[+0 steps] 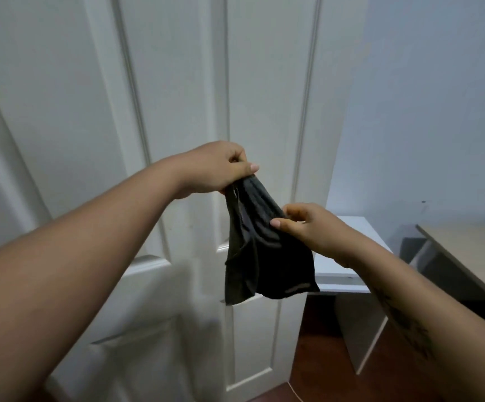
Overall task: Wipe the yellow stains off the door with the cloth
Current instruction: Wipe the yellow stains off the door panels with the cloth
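Door (177,82), white and panelled, fills the left and centre of the frame; no yellow stain can be made out on it from this view, so you need to find the marks before you commit a stroke. Cloth (260,248), dark, hangs at centre frame in front of the door and, as far as can be told, not touching it. Left hand (221,166), just above centre, has its fingers closed tight on the top edge of the cloth. Right hand (308,224), lower and to the right, pinches the cloth's side edge between thumb and fingertips. Judged step: readying the cloth. Fold it into a flat pad, clean face out, keep one hand behind it, then press evenly and wipe in short overlapping passes
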`<move>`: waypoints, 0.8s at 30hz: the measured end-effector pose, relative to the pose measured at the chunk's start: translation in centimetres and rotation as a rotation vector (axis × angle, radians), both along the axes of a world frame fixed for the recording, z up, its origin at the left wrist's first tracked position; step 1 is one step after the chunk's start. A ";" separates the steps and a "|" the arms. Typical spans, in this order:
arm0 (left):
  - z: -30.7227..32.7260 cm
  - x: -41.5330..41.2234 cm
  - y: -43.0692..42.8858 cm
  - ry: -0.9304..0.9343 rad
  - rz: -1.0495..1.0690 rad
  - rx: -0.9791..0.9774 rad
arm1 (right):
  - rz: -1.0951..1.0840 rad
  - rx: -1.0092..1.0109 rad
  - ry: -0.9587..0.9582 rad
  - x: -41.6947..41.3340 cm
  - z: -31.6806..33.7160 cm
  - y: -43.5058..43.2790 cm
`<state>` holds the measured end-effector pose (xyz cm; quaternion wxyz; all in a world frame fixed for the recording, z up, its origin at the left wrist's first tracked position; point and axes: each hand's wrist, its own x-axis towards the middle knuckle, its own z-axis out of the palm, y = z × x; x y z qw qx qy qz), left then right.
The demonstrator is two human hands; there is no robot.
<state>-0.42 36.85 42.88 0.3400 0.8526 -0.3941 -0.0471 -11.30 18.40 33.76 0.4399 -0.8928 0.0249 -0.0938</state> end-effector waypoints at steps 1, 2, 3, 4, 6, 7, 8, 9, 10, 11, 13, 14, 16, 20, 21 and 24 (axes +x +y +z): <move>-0.2 0.1 -0.1 -0.076 0.023 0.035 | -0.076 -0.093 -0.049 0.0 0.0 -0.2; -0.5 0.2 0.0 -0.123 0.034 0.050 | -0.140 -0.192 -0.094 -0.1 0.2 -0.5; -0.5 0.2 0.2 -0.127 0.028 0.054 | -0.184 -0.277 -0.123 -0.2 0.4 -0.7; -0.5 0.1 0.4 -0.110 0.011 0.063 | -0.204 -0.332 -0.131 -0.3 0.6 -1.2; -0.3 0.0 0.8 -0.084 -0.029 0.122 | -0.206 -0.349 -0.107 -0.5 0.7 -2.0; -0.2 0.0 0.8 -0.075 -0.048 0.152 | -0.205 -0.343 -0.103 -0.6 0.6 -2.4; -0.2 0.1 0.8 -0.072 -0.057 0.171 | -0.208 -0.352 -0.108 -0.6 0.6 -2.9; -0.2 0.2 0.5 -0.077 -0.057 0.176 | -0.212 -0.371 -0.111 -0.6 0.6 -3.3; -0.2 0.3 0.3 -0.083 -0.055 0.176 | -0.215 -0.393 -0.108 -0.7 0.6 -3.7; -0.3 0.4 -0.1 -0.082 -0.052 0.178 | -0.213 -0.408 -0.102 -0.7 0.6 -4.2; -0.5 0.6 -0.7 -0.035 -0.044 0.173 | -0.205 -0.412 -0.085 -0.7 0.3 -5.1; -0.7 0.8 -0.9 0.000 -0.037 0.165 | -0.197 -0.396 -0.081 -0.7 0.1 -5.3; -1.0 1.3 -1.1 0.025 0.004 0.163 | -0.155 -0.333 -0.095 -0.3 -0.1 -5.6; -2.1 2.4 1.0 0.020 0.165 0.128 | 0.084 -0.194 0.016 1.4 -0.3 -4.4; -2.4 2.7 1.9 0.038 0.197 0.113 | 0.149 -0.244 0.065 2.2 -0.5 -3.8; -3.7 3.3 4.6 0.191 0.279 0.082 | 0.212 -0.489 0.146 5.2 -1.3 -2.1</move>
